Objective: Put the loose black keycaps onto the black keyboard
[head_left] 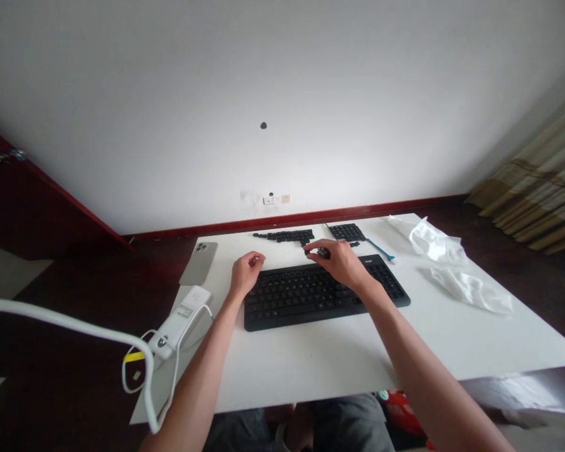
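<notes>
A black keyboard lies on the white table in front of me. My left hand hovers by its upper left corner, thumb and fingers pressed together; whether anything is between them is too small to tell. Above the keyboard's back edge, my right hand pinches a small black keycap between thumb and forefinger. Behind it, loose black keycaps lie in rows, partly hidden by that hand. Another block of keycaps sits farther right, with a blue stick-like tool beside it.
A phone lies at the table's left edge, near a white power strip with a looping white cable. Crumpled white plastic bags rest on the right. The wall stands behind the table.
</notes>
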`<action>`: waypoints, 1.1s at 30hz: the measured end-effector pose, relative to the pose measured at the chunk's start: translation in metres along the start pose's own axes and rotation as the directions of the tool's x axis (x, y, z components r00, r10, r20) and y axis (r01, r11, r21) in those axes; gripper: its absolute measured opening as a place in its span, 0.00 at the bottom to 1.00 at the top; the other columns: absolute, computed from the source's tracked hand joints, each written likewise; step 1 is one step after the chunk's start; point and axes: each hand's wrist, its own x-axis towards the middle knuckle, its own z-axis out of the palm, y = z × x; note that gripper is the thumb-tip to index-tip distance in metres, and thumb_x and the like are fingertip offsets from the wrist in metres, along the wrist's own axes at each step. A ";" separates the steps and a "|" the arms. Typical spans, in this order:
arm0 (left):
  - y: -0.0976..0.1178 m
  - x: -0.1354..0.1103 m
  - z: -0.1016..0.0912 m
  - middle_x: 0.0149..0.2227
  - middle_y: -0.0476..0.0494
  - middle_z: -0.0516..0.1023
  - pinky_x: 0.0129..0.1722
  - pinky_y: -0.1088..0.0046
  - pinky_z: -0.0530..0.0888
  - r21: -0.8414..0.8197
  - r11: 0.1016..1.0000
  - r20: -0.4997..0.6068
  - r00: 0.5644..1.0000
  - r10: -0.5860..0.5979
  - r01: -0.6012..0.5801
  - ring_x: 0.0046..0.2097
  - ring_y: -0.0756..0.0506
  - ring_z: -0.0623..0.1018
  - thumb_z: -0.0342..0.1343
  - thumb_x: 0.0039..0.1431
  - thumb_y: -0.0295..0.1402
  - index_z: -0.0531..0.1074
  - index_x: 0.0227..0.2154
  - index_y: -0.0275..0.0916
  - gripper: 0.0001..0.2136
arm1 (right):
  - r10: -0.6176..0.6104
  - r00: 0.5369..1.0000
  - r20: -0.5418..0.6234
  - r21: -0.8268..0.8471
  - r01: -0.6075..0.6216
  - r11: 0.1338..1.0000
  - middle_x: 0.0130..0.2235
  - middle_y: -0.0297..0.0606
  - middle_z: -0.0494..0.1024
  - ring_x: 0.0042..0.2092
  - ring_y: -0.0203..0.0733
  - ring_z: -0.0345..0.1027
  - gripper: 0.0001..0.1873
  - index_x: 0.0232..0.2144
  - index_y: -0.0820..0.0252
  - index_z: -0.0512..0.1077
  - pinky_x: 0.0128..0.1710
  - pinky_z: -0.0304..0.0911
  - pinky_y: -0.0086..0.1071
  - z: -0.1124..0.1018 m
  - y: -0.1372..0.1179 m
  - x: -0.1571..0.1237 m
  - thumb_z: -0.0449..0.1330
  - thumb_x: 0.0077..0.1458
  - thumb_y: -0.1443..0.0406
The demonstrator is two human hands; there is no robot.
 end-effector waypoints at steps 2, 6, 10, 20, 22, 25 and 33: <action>0.000 0.000 0.000 0.23 0.50 0.73 0.31 0.73 0.63 0.012 1.000 0.002 1.000 0.009 -0.009 0.28 0.48 0.71 0.55 0.63 0.44 0.79 0.32 0.40 0.14 | 0.021 0.999 0.037 -0.008 -0.020 1.000 0.49 0.36 0.84 0.50 0.48 0.78 0.12 0.46 0.51 0.82 0.54 0.71 0.39 -0.011 -0.006 -0.022 0.61 0.63 0.60; -0.002 0.000 0.000 0.24 0.50 0.74 0.32 0.73 0.63 0.035 0.999 -0.002 1.000 0.022 -0.022 0.28 0.48 0.71 0.55 0.63 0.45 0.79 0.31 0.40 0.15 | 0.081 0.993 0.084 -0.014 -0.080 0.997 0.47 0.35 0.84 0.48 0.48 0.79 0.11 0.45 0.49 0.81 0.51 0.73 0.38 -0.013 0.001 -0.065 0.62 0.62 0.58; -0.002 0.000 0.000 0.25 0.50 0.75 0.32 0.74 0.64 0.035 0.999 -0.003 1.000 0.019 -0.019 0.28 0.49 0.71 0.56 0.63 0.44 0.79 0.31 0.40 0.14 | 0.098 0.993 0.064 -0.061 -0.094 0.994 0.44 0.33 0.85 0.44 0.46 0.80 0.09 0.41 0.49 0.81 0.47 0.73 0.36 0.001 0.020 -0.085 0.62 0.63 0.57; 0.000 0.000 0.001 0.26 0.48 0.77 0.33 0.73 0.64 0.044 0.999 -0.005 1.000 0.022 -0.022 0.29 0.48 0.72 0.55 0.63 0.44 0.79 0.32 0.39 0.14 | 0.063 0.984 0.167 -0.063 -0.053 0.997 0.45 0.32 0.85 0.45 0.45 0.80 0.09 0.42 0.50 0.81 0.51 0.73 0.36 0.011 0.037 -0.089 0.62 0.63 0.59; 0.000 0.000 0.001 0.27 0.48 0.77 0.33 0.74 0.64 0.037 0.999 -0.005 1.000 0.025 -0.025 0.29 0.49 0.72 0.55 0.63 0.44 0.79 0.32 0.39 0.14 | 0.063 0.981 0.185 -0.057 -0.053 0.997 0.45 0.32 0.86 0.46 0.45 0.81 0.09 0.42 0.50 0.82 0.51 0.73 0.36 0.010 0.038 -0.088 0.62 0.63 0.60; 0.000 0.000 0.001 0.26 0.48 0.77 0.32 0.74 0.64 0.035 0.999 -0.004 1.000 0.021 -0.021 0.29 0.49 0.72 0.55 0.63 0.44 0.79 0.32 0.39 0.15 | 0.059 0.979 0.193 -0.061 -0.049 0.997 0.44 0.31 0.86 0.45 0.44 0.81 0.08 0.41 0.50 0.82 0.51 0.73 0.35 0.010 0.039 -0.085 0.63 0.62 0.62; 0.003 -0.001 0.000 0.24 0.50 0.75 0.32 0.74 0.63 0.052 0.999 -0.002 1.000 0.002 -0.002 0.28 0.49 0.71 0.55 0.63 0.43 0.79 0.32 0.39 0.14 | -0.020 0.951 0.307 -0.146 0.068 0.987 0.43 0.35 0.85 0.44 0.43 0.80 0.13 0.41 0.55 0.81 0.48 0.72 0.34 0.006 0.029 -0.076 0.60 0.60 0.74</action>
